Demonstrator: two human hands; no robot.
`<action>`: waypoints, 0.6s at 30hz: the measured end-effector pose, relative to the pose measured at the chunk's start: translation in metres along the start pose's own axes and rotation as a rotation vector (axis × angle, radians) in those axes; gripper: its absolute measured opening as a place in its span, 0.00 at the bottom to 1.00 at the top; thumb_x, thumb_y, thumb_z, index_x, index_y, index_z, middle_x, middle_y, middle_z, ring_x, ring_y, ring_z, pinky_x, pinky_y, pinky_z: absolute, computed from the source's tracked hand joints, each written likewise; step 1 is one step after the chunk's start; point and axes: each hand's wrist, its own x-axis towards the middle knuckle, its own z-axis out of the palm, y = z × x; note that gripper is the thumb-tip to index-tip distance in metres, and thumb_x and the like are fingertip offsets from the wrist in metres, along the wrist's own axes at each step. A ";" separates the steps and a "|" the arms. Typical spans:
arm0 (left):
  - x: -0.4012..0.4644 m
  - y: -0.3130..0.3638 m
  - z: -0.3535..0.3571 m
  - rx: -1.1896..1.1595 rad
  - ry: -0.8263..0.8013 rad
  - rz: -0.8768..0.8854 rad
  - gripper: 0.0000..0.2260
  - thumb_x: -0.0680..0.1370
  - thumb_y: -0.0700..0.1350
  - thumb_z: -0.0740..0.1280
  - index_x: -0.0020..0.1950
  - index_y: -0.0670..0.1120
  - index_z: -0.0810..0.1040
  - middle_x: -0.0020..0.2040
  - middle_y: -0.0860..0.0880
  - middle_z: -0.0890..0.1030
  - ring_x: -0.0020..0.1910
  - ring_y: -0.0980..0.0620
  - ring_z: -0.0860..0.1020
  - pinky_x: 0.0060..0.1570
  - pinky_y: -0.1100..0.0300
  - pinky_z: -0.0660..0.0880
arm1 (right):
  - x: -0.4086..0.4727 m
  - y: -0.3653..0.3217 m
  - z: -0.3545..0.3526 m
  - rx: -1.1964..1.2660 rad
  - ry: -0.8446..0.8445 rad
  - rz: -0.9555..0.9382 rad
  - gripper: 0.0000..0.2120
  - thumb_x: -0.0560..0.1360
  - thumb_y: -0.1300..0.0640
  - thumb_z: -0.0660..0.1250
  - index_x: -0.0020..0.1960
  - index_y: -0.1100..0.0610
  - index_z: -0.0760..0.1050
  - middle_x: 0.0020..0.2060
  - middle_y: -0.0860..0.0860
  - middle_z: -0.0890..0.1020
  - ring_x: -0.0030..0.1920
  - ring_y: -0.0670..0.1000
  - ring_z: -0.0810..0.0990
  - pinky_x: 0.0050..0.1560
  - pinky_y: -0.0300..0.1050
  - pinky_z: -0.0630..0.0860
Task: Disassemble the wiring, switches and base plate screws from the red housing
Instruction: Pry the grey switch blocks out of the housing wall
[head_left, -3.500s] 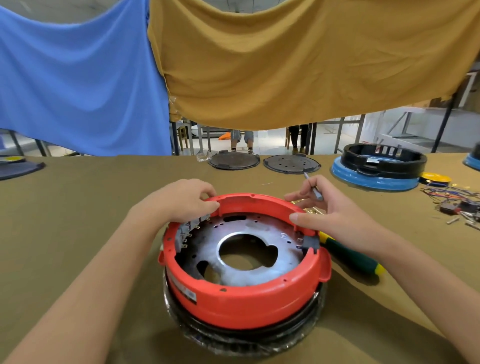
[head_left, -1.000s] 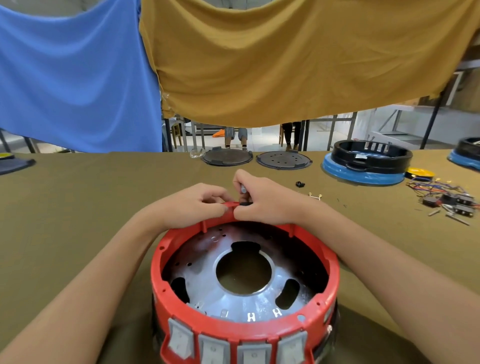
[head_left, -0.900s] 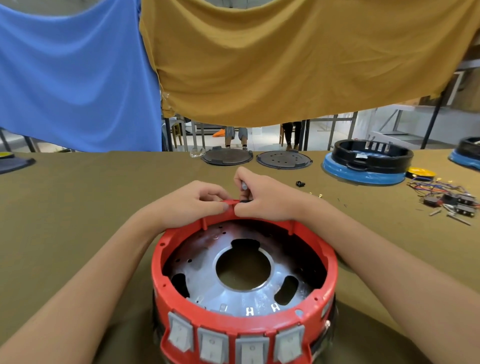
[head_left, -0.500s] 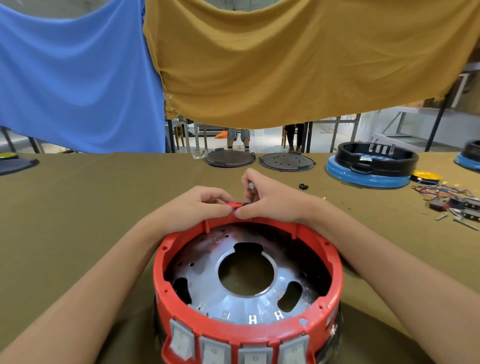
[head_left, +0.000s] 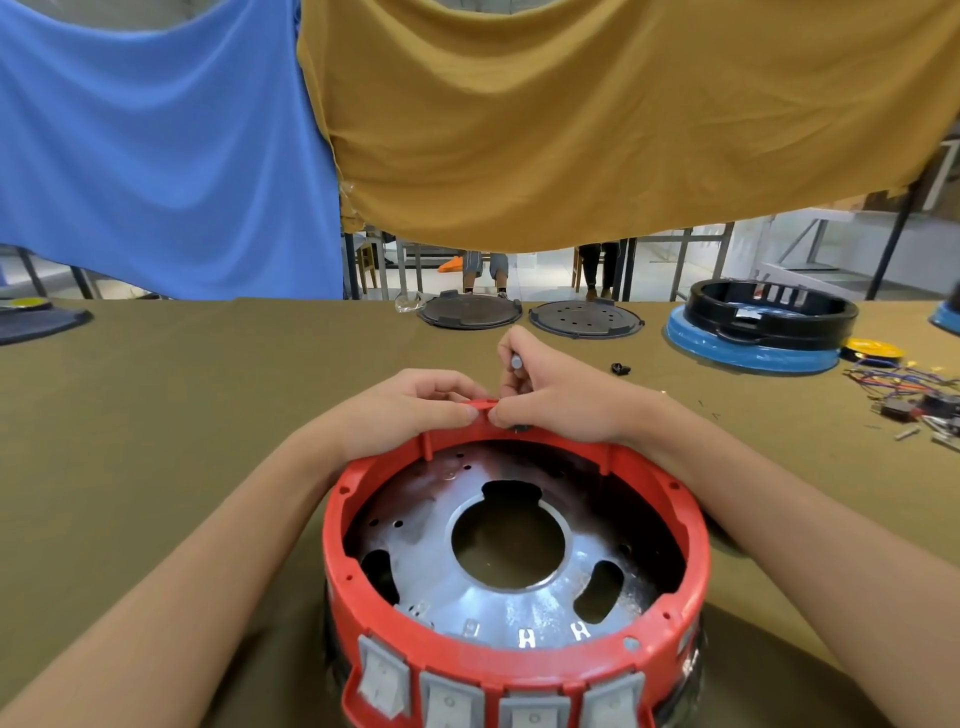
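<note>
The red housing (head_left: 519, 660) sits in front of me on the olive table, open side up, with the metal base plate (head_left: 436, 540) inside. Several grey switches (head_left: 449, 701) line its near wall. Both hands meet at the far rim. My left hand (head_left: 410, 410) grips that rim, thumb on top. My right hand (head_left: 556, 395) holds a screwdriver whose grey shaft tip (head_left: 516, 360) pokes up between the fingers, while its thumb presses a small black part (head_left: 519, 427) on the rim. The screwdriver's handle is hidden.
At the back right stands a black housing on a blue base (head_left: 763, 332). Two dark round plates (head_left: 470, 312) (head_left: 584, 318) lie at the far edge. Loose wires and switches (head_left: 914, 400) are piled at the right, with a small black part (head_left: 620, 369) nearer.
Since 3.5 s ago the housing has been turned, so the switches now face me. Over the last second both hands stay at the far rim with only slight finger movement.
</note>
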 end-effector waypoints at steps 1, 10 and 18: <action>0.000 0.000 0.000 -0.001 -0.002 -0.002 0.11 0.78 0.45 0.68 0.59 0.46 0.82 0.54 0.42 0.84 0.50 0.50 0.82 0.59 0.54 0.77 | 0.000 0.000 0.000 0.000 0.003 0.001 0.17 0.75 0.66 0.68 0.48 0.54 0.59 0.40 0.54 0.73 0.34 0.45 0.69 0.35 0.36 0.69; -0.001 0.000 0.002 -0.012 -0.005 0.000 0.09 0.81 0.39 0.66 0.60 0.45 0.81 0.50 0.46 0.84 0.48 0.52 0.81 0.54 0.59 0.78 | -0.003 0.005 -0.001 0.123 0.155 0.005 0.14 0.78 0.57 0.68 0.48 0.55 0.61 0.39 0.53 0.75 0.37 0.48 0.70 0.41 0.43 0.68; -0.001 0.001 0.002 -0.008 -0.034 0.028 0.11 0.81 0.39 0.65 0.63 0.46 0.79 0.56 0.43 0.83 0.53 0.50 0.82 0.58 0.59 0.77 | -0.006 0.005 -0.001 -0.020 0.122 -0.012 0.17 0.75 0.56 0.71 0.47 0.54 0.61 0.41 0.54 0.77 0.39 0.48 0.71 0.44 0.47 0.70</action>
